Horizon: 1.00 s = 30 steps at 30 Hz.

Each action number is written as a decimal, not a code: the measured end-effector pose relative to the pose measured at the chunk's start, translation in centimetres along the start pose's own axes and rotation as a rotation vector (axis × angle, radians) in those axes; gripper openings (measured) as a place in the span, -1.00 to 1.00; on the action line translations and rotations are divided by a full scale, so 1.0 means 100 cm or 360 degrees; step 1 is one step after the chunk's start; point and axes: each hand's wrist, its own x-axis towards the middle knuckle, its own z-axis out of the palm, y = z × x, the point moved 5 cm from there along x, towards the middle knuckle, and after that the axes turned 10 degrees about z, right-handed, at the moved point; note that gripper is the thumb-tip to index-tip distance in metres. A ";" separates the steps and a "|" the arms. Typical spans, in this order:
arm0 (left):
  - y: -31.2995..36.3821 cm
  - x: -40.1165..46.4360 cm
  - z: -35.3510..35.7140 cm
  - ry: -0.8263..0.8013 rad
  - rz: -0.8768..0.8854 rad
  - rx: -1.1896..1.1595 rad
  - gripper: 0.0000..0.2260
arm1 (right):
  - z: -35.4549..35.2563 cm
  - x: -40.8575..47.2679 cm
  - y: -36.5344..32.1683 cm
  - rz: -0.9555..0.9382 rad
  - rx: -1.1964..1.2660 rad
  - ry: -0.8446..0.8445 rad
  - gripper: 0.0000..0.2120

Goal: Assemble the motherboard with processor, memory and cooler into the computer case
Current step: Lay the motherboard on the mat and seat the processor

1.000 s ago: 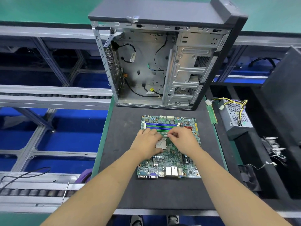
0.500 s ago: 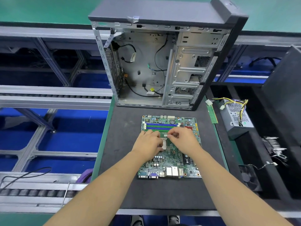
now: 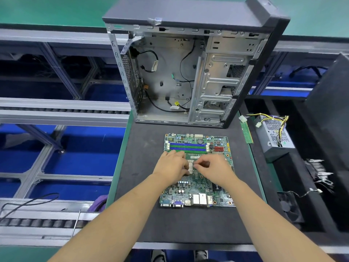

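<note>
Head view: processor (image 3: 191,166) between both hands.

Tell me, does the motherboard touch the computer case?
Apart. The head view shows a bare strip of black mat between the motherboard and the computer case.

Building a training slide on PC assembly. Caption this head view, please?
Both hands, left hand and right hand, work at the processor on the motherboard before the open computer case.

processor (image 3: 191,166) mostly hidden between left hand (image 3: 171,166) and right hand (image 3: 215,168), fingertip grip unclear, both elbows cut off
</note>
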 end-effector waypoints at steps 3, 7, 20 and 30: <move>0.001 -0.001 0.000 0.0000 0.0007 0.0014 -0.78 | 0.003 -0.005 0.003 -0.0023 0.0005 -0.0005 -0.91; 0.002 0.000 -0.001 -0.0021 0.0017 0.0036 -0.78 | 0.005 -0.011 0.005 -0.0105 -0.0091 0.0037 -0.88; 0.002 0.001 -0.003 -0.0039 0.0025 0.0037 -0.79 | 0.023 -0.024 0.002 -0.0291 -0.0638 0.0013 -0.77; 0.002 -0.002 -0.003 -0.0036 0.0040 0.0058 -0.77 | 0.027 -0.022 -0.003 -0.0089 -0.0547 0.0118 -0.93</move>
